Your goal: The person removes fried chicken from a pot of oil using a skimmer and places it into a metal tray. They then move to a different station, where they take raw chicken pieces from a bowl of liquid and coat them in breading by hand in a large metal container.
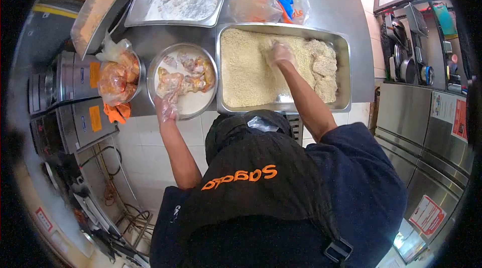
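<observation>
My left hand, in a clear plastic glove, is at the lower left of a round metal bowl of white liquid. Its fingers are closed on a raw meat piece; more meat lies in the bowl. Over the deep metal tray is my right hand, also gloved, down at the pale crumbs. Its fingers are blurred and partly hidden, so what they hold cannot be made out. Crumb-coated pieces lie along that tray's right side.
A tray of white flour stands behind the bowl. Plastic bags and a blue item lie behind the crumb tray. Left of the bowl, a container holds bagged orange-coloured food. Steel refrigerator doors stand at right.
</observation>
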Tool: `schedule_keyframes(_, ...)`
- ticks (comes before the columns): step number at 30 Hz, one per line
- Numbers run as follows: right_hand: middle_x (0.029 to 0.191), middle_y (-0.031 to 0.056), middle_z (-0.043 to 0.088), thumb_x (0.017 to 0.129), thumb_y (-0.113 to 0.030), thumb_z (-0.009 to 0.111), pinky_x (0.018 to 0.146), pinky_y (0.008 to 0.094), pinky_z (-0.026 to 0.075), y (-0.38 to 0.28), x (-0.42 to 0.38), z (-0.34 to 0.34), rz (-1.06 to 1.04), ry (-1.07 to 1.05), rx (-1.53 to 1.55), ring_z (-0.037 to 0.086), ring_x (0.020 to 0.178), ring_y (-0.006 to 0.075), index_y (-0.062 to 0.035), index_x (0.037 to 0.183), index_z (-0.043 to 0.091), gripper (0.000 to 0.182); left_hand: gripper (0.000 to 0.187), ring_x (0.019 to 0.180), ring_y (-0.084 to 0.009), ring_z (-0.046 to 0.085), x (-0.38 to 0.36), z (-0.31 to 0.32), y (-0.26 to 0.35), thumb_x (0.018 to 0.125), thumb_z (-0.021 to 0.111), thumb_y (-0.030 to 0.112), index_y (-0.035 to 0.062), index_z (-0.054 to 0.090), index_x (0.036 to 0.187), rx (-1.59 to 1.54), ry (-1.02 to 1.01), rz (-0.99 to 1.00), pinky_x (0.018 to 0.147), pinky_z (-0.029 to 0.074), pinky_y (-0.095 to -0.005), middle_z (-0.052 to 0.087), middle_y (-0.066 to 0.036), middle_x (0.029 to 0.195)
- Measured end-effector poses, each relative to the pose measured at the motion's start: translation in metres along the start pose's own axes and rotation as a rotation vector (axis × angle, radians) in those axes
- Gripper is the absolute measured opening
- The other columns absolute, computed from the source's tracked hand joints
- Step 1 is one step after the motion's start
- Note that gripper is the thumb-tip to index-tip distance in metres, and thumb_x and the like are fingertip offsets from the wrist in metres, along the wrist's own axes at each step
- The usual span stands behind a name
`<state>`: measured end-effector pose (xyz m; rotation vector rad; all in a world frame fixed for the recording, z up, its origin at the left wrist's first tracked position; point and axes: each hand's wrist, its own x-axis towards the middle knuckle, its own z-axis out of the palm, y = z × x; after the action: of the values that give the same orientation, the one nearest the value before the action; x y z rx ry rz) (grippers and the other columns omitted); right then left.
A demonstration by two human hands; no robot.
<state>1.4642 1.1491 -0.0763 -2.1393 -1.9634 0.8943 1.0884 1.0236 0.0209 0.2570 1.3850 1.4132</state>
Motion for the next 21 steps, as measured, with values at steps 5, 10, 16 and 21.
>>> schedule_keyframes(5,0.103,0.0195,0.056,0.081,-0.04,0.046,0.089,0.0472,0.034,-0.027,-0.026,0.015,-0.032,0.304,-0.209,0.051,0.102,0.0314,-0.0046,0.097,0.059,0.041,0.049,0.098,-0.0253,0.054,0.005,0.004,-0.002,0.073,0.047,-0.011,-0.0044,0.039,0.121,0.053,0.128,-0.017,0.083,0.049,-0.0323,0.05,-0.016,0.113)
schedule_keyframes(10,0.097,0.0184,0.056,0.082,-0.033,0.043,0.083,0.0465,0.035,-0.017,-0.061,0.021,-0.246,0.367,-0.364,0.051,0.092,0.0319,-0.0037,0.094,0.058,0.035,0.05,0.101,-0.0265,0.052,0.012,0.002,-0.007,0.074,0.049,-0.009,-0.0031,0.038,0.122,0.074,0.112,-0.004,0.085,0.046,-0.0328,0.048,-0.017,0.115)
schedule_keyframes(16,0.097,0.0162,0.056,0.081,-0.029,0.045,0.083,0.045,0.036,-0.022,-0.066,0.015,-0.217,0.233,-0.25,0.051,0.093,0.029,-0.0041,0.093,0.058,0.031,0.053,0.097,-0.0257,0.053,0.057,-0.045,-0.029,0.074,0.051,-0.007,-0.0011,0.036,0.125,0.19,0.103,-0.08,0.082,0.046,-0.033,0.048,-0.015,0.113)
schedule_keyframes(21,0.106,0.0206,0.053,0.08,-0.03,0.051,0.089,0.0399,0.037,-0.026,-0.059,0.017,0.045,0.294,0.115,0.05,0.103,0.0312,-0.0011,0.101,0.055,0.036,0.049,0.085,-0.0219,0.057,0.043,-0.052,-0.025,0.074,0.053,-0.007,0.0005,0.042,0.121,0.165,0.125,-0.092,0.066,0.049,-0.0301,0.053,-0.012,0.106)
